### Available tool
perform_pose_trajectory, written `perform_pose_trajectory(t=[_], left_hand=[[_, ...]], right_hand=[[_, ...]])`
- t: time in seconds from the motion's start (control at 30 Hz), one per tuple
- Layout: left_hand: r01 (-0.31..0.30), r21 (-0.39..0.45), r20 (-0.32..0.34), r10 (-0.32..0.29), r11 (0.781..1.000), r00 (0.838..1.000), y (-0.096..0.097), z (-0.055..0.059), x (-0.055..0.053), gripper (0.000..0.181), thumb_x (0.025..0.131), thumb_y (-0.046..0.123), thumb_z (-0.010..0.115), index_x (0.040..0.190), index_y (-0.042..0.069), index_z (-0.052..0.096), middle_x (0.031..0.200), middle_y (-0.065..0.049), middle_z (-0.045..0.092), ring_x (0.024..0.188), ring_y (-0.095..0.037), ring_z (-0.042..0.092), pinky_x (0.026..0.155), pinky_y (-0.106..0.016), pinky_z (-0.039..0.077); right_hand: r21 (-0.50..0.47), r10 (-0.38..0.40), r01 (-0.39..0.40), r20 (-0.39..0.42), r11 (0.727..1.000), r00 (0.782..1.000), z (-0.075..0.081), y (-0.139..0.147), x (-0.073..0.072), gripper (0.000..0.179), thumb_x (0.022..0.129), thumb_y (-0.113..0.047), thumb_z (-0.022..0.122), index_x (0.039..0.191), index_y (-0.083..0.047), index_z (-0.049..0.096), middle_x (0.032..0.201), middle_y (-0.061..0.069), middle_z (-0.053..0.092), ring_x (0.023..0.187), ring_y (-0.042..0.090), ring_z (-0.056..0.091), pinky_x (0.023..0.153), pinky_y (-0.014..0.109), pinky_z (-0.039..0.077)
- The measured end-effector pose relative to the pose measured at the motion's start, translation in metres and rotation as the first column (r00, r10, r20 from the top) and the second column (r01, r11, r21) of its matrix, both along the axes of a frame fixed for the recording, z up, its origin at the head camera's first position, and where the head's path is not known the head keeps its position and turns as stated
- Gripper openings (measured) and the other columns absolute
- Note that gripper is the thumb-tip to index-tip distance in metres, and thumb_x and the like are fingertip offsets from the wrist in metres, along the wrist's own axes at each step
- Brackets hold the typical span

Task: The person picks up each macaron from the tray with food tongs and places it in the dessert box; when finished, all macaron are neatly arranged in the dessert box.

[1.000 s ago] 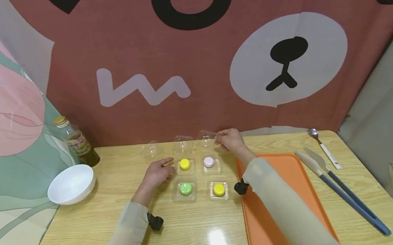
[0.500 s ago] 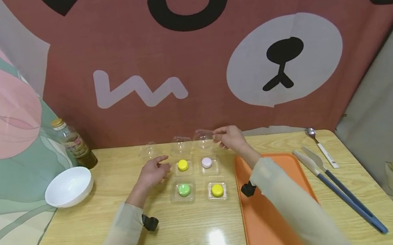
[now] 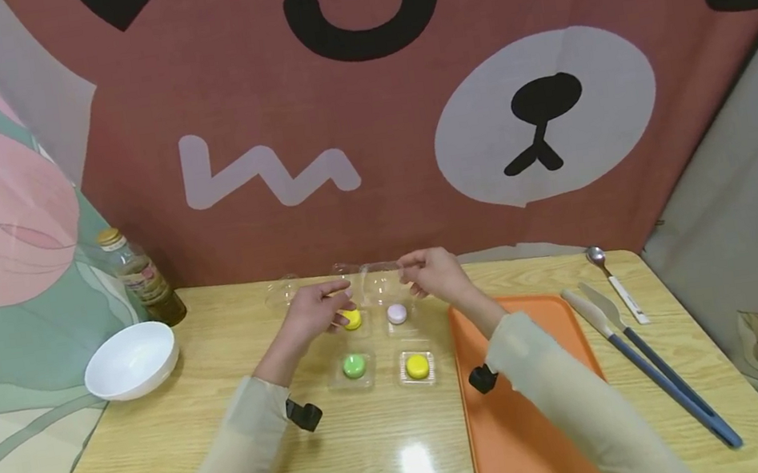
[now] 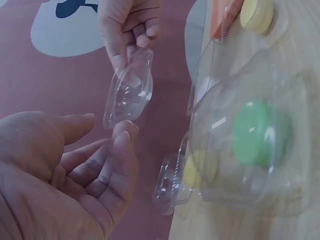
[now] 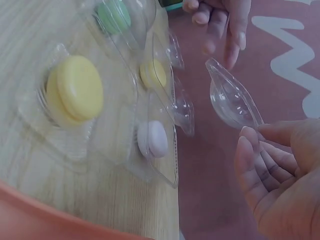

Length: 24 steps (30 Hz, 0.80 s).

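Observation:
My right hand (image 3: 437,273) pinches the edge of a clear plastic dome lid (image 5: 232,97) between thumb and fingers. The lid is up near the back of the table. My left hand (image 3: 313,314) reaches toward the lid's other end, thumb and fingers apart, fingertips (image 4: 125,129) right by its edge. Below the hands are a yellow macaron (image 3: 352,321), partly hidden by my left hand, and a lilac macaron (image 3: 397,314), each in a clear plastic tray. Nearer me are a green macaron (image 3: 354,366) and another yellow macaron (image 3: 417,366) in clear trays.
More clear lids (image 3: 281,291) stand along the table's back edge. An orange tray (image 3: 524,442) lies under my right forearm. Beyond it are a blue-handled pair of tongs (image 3: 676,381) and a spoon (image 3: 623,291). A white bowl (image 3: 131,362) and a bottle (image 3: 148,281) stand at left.
My right hand first lifts the lid a little, then brings it left and lower. My left hand draws back slightly, then moves right toward the lid, over the back yellow macaron.

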<state>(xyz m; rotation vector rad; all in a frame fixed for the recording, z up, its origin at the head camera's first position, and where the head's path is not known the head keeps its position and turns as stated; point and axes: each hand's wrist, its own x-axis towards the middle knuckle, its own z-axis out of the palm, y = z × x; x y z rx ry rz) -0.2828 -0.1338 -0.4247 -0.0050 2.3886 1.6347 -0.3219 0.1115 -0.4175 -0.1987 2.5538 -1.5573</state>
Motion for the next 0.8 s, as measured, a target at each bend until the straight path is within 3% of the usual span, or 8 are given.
perform_pose_trajectory(t=[0.13,0.27,0.37,0.5,0.63,0.8], left_hand=[[-0.013,0.022,0.01,0.012,1.0,1.0,0.004,-0.003,0.001,0.037,0.101,0.021,0.062,0.137,0.014,0.065,0.11,-0.018,0.076,0.078,-0.028,0.074,0.071,-0.039,0.062],[-0.03,0.043,0.005,0.03,0.999,1.0,0.006,-0.006,0.002,0.035,0.1,0.018,0.063,0.135,0.016,0.066,0.105,-0.013,0.078,0.08,-0.031,0.074,0.068,-0.038,0.062],[-0.049,0.072,0.006,0.049,0.996,0.999,0.006,-0.007,0.003,0.034,0.1,0.016,0.063,0.134,0.017,0.067,0.105,-0.013,0.078,0.083,-0.032,0.075,0.068,-0.036,0.062],[-0.069,0.094,-0.006,0.07,0.993,0.998,0.006,-0.009,0.004,0.033,0.101,0.017,0.061,0.133,0.013,0.068,0.111,-0.015,0.076,0.09,-0.03,0.076,0.069,-0.033,0.062],[-0.052,0.08,-0.036,0.055,0.995,0.998,0.008,-0.01,0.004,0.042,0.104,0.03,0.058,0.139,0.008,0.061,0.122,-0.019,0.072,0.106,-0.033,0.073,0.076,-0.032,0.062],[-0.011,0.102,-0.04,0.016,0.995,0.999,0.01,-0.008,0.004,0.061,0.104,0.049,0.051,0.146,0.004,0.052,0.133,-0.023,0.065,0.118,-0.04,0.067,0.089,-0.04,0.061]], right_hand=[[-0.033,0.023,-0.023,-0.002,0.999,1.0,-0.002,-0.003,0.005,0.03,0.096,-0.016,0.066,0.124,-0.004,0.071,0.097,0.014,0.078,0.077,0.035,0.074,0.079,0.053,0.062],[-0.058,0.036,-0.036,-0.002,0.998,0.999,-0.002,-0.004,0.009,0.028,0.096,-0.013,0.065,0.122,-0.005,0.071,0.1,0.015,0.077,0.09,0.048,0.071,0.082,0.055,0.061],[-0.05,0.032,-0.033,-0.028,0.998,0.999,-0.001,-0.005,0.012,0.026,0.096,-0.014,0.064,0.12,-0.007,0.073,0.1,0.014,0.076,0.088,0.045,0.072,0.08,0.051,0.062],[-0.009,-0.005,0.004,-0.14,1.0,0.99,-0.001,-0.009,0.016,0.02,0.097,-0.017,0.067,0.113,-0.008,0.074,0.097,0.011,0.077,0.079,0.033,0.075,0.072,0.041,0.064],[0.069,-0.054,0.079,-0.314,0.994,0.948,-0.001,-0.014,0.02,0.013,0.095,-0.016,0.07,0.104,-0.009,0.075,0.092,0.007,0.077,0.075,0.024,0.075,0.067,0.033,0.062],[0.165,-0.057,0.168,-0.527,0.972,0.848,-0.003,-0.017,0.022,0.005,0.092,-0.014,0.071,0.096,-0.012,0.073,0.087,0.003,0.077,0.077,0.017,0.073,0.07,0.033,0.059]])
